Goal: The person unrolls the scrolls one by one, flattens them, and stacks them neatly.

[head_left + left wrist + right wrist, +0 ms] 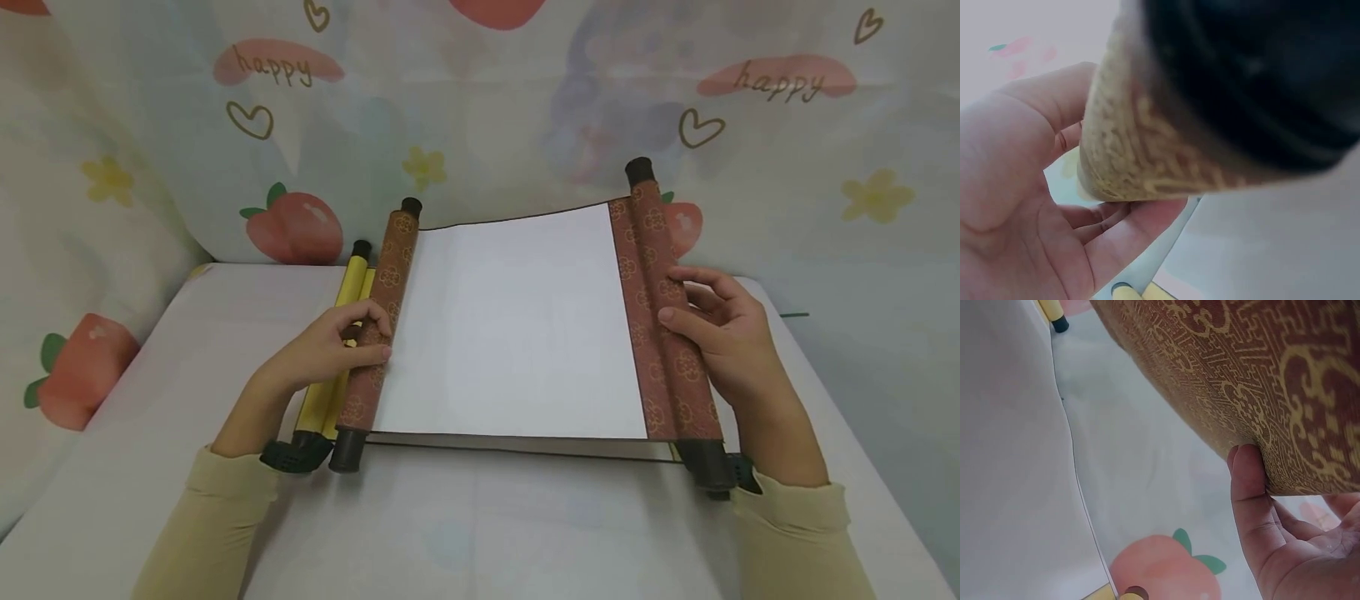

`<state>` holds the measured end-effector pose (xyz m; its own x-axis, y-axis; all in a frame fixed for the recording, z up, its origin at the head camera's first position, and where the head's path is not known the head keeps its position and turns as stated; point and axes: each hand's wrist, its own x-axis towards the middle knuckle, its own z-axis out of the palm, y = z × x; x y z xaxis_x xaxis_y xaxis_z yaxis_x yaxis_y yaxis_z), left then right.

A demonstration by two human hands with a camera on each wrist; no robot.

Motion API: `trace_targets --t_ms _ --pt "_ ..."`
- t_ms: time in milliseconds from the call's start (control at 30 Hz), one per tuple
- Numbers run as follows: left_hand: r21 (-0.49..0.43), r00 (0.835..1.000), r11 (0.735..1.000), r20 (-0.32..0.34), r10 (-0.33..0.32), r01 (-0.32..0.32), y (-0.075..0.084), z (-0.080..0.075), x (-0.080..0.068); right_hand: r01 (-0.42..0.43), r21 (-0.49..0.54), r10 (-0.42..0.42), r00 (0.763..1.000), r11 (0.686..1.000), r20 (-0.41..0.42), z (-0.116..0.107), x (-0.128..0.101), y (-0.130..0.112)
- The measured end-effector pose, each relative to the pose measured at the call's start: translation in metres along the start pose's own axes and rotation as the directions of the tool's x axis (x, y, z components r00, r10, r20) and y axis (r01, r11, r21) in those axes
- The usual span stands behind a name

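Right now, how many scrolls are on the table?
2: a brown scroll spread open between both hands, and a yellow scroll rolled up beside it, under the left hand. Others may be hidden.

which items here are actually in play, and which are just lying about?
In play:
- brown patterned scroll, half unrolled, blank white sheet facing up
- left hand, gripping the scroll's left roll
- right hand, gripping its right roll

Lying about:
- yellow scroll, rolled up, beside the left roll
- white table
- strawberry-print "happy" cloth behind
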<state>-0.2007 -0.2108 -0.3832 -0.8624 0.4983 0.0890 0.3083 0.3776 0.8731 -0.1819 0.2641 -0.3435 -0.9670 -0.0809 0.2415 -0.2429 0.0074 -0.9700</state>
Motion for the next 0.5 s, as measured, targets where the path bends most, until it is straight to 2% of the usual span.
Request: trace_targets --t_ms 200,500 --pt "0.017 1.000 1.000 -0.013 0.013 -0.013 -0.0011 -0.0038 -0.0020 -0.006 0.002 0.006 1.000 1.000 -0.016 -0.0016 0.0004 -0.0012" --pt "0.040 1.000 0.999 0.002 -0.022 0.022 -0.0009 -0.0076 -0.0032 -0.002 0.019 0.003 1.000 1.000 -0.029 -0.0021 0.0003 -0.0013"
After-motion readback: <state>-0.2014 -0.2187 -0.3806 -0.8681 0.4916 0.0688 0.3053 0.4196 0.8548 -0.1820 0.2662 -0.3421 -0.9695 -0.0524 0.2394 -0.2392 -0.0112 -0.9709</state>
